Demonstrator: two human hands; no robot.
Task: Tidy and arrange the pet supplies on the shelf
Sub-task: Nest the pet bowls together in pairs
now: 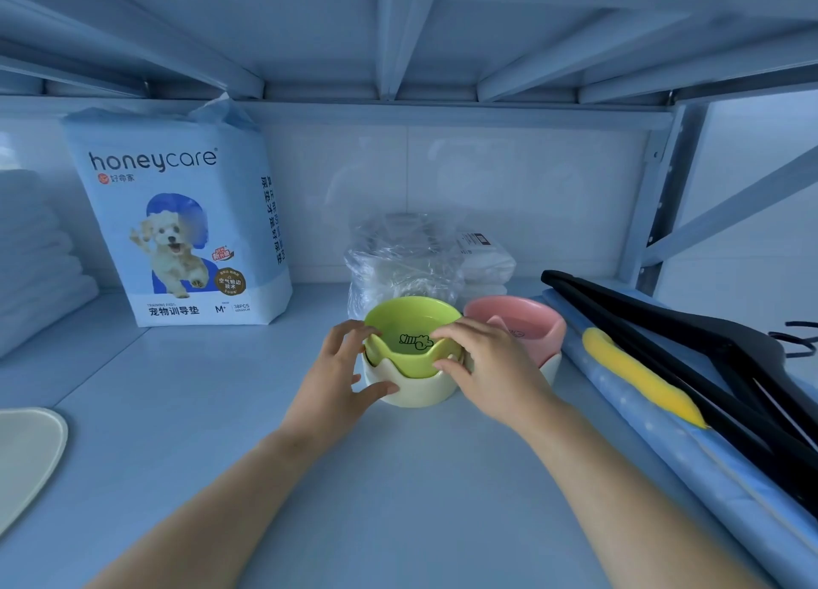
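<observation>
Left hand (336,376) and right hand (491,367) clasp the green bowl (411,336), the pink bowl (524,323) just right of it; farther right, black tongs (642,318) lie loose, so tidying looks unfinished.

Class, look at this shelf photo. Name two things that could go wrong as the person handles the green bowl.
1. The left hand and right hand hold the green bowl by a fingertip grip; lifted, it might slip back onto its cream stand.
2. The pink bowl stands close beside the right hand; a sideways move could knock the bowls together.
</observation>
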